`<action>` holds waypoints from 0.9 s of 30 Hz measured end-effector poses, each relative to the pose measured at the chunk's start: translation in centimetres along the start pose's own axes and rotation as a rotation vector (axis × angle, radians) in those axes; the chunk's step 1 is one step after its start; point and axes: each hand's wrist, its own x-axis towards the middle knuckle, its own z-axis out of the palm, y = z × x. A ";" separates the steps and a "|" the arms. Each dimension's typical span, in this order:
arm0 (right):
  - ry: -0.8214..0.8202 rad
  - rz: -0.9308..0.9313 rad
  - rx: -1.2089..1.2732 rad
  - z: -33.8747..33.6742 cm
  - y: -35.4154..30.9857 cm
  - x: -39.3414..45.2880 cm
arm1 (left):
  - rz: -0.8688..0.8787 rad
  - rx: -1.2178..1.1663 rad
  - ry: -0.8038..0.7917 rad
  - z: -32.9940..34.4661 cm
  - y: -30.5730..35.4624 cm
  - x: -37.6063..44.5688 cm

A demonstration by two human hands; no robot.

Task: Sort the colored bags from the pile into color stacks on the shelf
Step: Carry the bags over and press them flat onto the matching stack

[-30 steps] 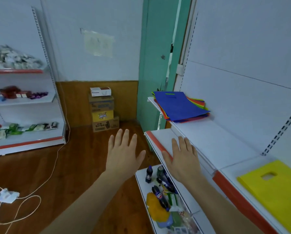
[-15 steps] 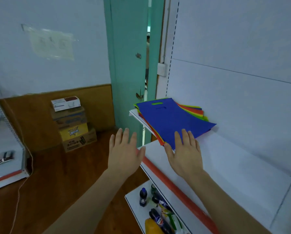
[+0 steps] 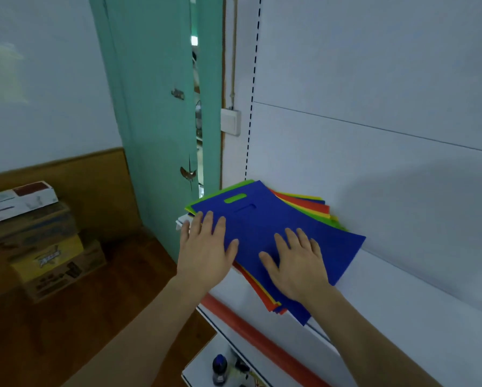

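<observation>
Flat hands [image 3: 297,263] on blue bag [image 3: 265,219]

pile of bags [image 3: 265,219]: lies on the shelf [image 3: 402,297], at its left end, against the back wall.
top bag [image 3: 284,227]: lies flat on top of the pile; other bags stick out under it at the back, right and front.
left hand [image 3: 203,255]: lies flat at the left front edge of the pile, fingers on the top bag.
right hand [image 3: 298,263]: lies flat on the top bag, to the right of the left hand.
door [image 3: 156,107]: stands left of the shelf, behind the pile.
stack of boxes [image 3: 36,238]: sits on the floor, far left, against the wall.
bottle [image 3: 219,370]: stands on a lower shelf, below the hands.
</observation>
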 end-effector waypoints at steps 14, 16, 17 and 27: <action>0.027 0.646 -0.106 0.6 -3.2 -1.5 | 0.512 0.024 -0.106 5.5 -4.4 8.7; 0.039 0.857 -0.116 0.4 -3.2 -3.3 | 0.539 0.033 -0.086 5.9 -4.0 8.3; 0.041 0.930 -0.103 0.3 -3.2 -4.0 | 0.556 0.029 -0.083 6.0 -3.8 8.0; 0.313 1.063 0.414 -0.1 -2.1 -5.3 | 0.560 -0.175 -0.027 5.4 -3.4 8.3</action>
